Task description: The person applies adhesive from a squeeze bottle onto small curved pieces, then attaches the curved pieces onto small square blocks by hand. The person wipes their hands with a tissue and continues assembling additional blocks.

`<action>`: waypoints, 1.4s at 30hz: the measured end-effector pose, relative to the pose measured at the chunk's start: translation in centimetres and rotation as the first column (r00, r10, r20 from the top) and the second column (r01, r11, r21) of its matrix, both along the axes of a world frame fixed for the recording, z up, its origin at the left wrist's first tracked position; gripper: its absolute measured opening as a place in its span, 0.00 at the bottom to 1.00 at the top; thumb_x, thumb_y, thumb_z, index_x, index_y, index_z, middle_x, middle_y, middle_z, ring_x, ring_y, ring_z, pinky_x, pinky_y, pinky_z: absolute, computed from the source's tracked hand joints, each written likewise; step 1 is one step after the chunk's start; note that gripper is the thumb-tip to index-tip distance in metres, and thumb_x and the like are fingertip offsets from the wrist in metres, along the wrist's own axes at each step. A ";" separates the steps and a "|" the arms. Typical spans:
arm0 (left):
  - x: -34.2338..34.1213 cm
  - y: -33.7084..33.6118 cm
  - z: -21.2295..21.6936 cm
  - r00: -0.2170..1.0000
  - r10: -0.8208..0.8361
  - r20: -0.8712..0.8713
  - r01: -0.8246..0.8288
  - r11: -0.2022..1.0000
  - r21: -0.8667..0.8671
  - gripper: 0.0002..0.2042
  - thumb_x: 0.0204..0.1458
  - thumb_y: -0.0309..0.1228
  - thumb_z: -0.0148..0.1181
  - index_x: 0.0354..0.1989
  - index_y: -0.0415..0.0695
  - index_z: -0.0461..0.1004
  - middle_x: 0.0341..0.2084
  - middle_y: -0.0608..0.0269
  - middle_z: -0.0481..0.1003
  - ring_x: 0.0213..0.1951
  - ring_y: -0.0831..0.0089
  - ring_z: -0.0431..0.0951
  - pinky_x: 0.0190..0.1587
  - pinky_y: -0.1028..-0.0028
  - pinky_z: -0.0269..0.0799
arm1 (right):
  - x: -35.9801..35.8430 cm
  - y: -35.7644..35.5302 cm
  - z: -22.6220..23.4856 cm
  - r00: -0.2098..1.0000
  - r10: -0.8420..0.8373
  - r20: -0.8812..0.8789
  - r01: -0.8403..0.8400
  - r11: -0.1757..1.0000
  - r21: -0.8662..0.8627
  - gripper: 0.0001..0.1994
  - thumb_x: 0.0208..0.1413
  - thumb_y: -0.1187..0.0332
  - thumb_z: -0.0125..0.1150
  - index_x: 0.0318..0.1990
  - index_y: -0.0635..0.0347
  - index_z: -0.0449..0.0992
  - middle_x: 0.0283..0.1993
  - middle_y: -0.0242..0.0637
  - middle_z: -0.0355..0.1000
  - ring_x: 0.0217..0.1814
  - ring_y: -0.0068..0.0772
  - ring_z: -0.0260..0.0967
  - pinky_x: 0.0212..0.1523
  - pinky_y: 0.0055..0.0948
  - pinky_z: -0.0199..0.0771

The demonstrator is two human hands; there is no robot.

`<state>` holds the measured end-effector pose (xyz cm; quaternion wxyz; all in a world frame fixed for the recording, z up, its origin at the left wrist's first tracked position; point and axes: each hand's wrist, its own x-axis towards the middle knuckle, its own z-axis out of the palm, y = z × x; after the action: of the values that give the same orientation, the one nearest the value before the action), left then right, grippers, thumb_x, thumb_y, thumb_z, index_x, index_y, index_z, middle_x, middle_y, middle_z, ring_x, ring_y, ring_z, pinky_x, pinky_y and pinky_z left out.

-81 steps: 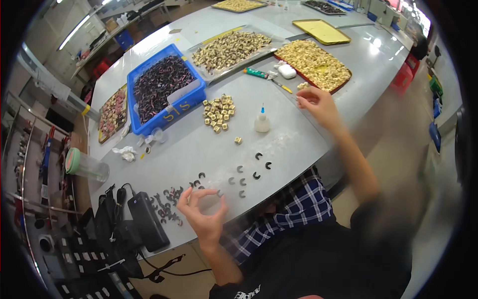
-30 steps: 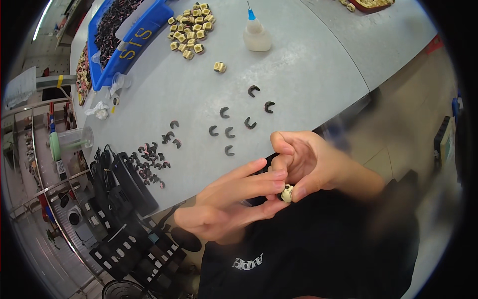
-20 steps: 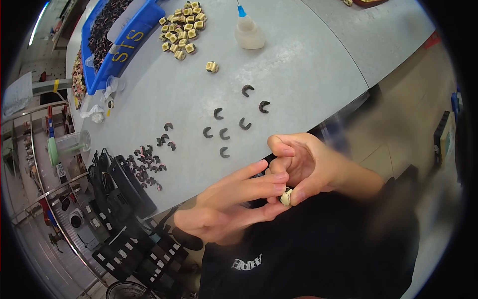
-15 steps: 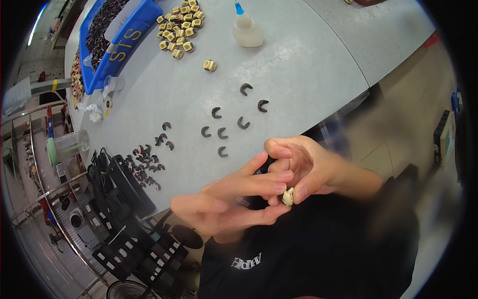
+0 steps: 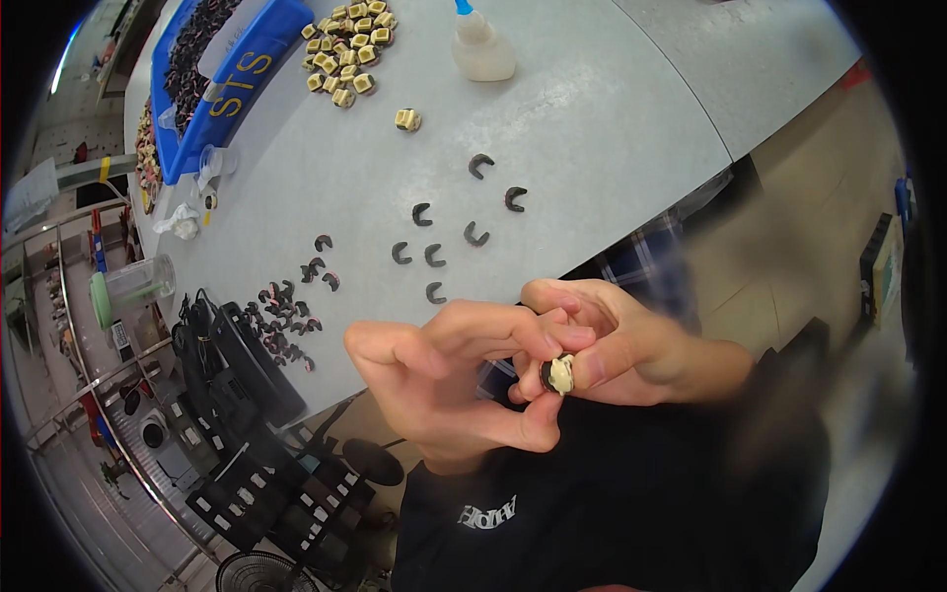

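Right hand (image 5: 636, 345) grip closed on small cream-and-black piece (image 5: 561, 375), between 4 and 5 o'clock from view centre, off the bench (image 5: 592, 128); fingers partly cover it, far side hidden. Left hand (image 5: 444, 380) grip narrow at the piece's left, can't tell if pinching it. Black C-shaped bits (image 5: 435, 257) at 11 o'clock from piece. Bottle (image 5: 484, 49) at 12, tip cut off; blue bin (image 5: 232, 74) between 10 and 11, also cut off

We see yellow letters (image 5: 229, 97) on the blue bin (image 5: 281, 35) near the bench's (image 5: 592, 128) left edge, white lettering (image 5: 487, 514) on the black shirt (image 5: 631, 483).
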<state>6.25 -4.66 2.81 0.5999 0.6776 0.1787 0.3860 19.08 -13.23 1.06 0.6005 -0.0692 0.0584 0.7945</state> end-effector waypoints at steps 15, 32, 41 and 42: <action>-0.1 -1.2 -0.5 0.902 -0.221 0.371 0.270 0.959 -0.087 0.31 0.30 0.10 0.68 0.36 0.37 0.49 0.35 0.35 0.72 0.27 0.60 0.76 0.25 0.72 0.73 | 0.5 -1.4 0.4 0.977 -0.022 0.211 -0.004 0.993 0.122 0.24 0.39 0.88 0.63 0.37 0.58 0.54 0.36 0.47 0.70 0.44 0.42 0.73 0.47 0.36 0.70; -4.5 3.1 -2.0 0.822 0.391 -0.415 -0.178 0.867 0.465 0.24 0.39 0.16 0.65 0.46 0.39 0.65 0.36 0.54 0.77 0.39 0.66 0.74 0.43 0.73 0.71 | 10.5 2.7 -0.2 -0.779 -0.213 0.590 0.140 0.857 0.495 0.05 0.46 0.79 0.62 0.31 0.65 0.73 0.34 0.39 0.74 0.37 0.28 0.72 0.41 0.23 0.69; -4.8 3.1 -2.4 0.834 0.354 -0.422 -0.205 0.910 0.359 0.24 0.41 0.19 0.66 0.44 0.43 0.59 0.33 0.60 0.77 0.36 0.74 0.73 0.40 0.76 0.63 | 21.6 9.4 0.1 -0.989 -0.026 0.149 0.046 0.887 0.460 0.08 0.50 0.70 0.61 0.36 0.65 0.74 0.35 0.39 0.66 0.36 0.36 0.68 0.38 0.29 0.67; -4.8 3.1 -2.4 0.839 0.356 -0.411 -0.198 0.904 0.378 0.24 0.41 0.19 0.66 0.44 0.43 0.59 0.33 0.60 0.77 0.36 0.74 0.73 0.40 0.76 0.63 | 22.1 9.7 0.1 -0.992 -0.017 0.129 0.035 0.920 0.391 0.09 0.50 0.70 0.61 0.37 0.65 0.74 0.36 0.39 0.65 0.37 0.37 0.67 0.39 0.29 0.67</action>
<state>1.41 -1.56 0.44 0.3569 0.8053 0.3513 0.3173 41.15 -3.55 1.12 0.2549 -0.7722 -0.5656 -0.1368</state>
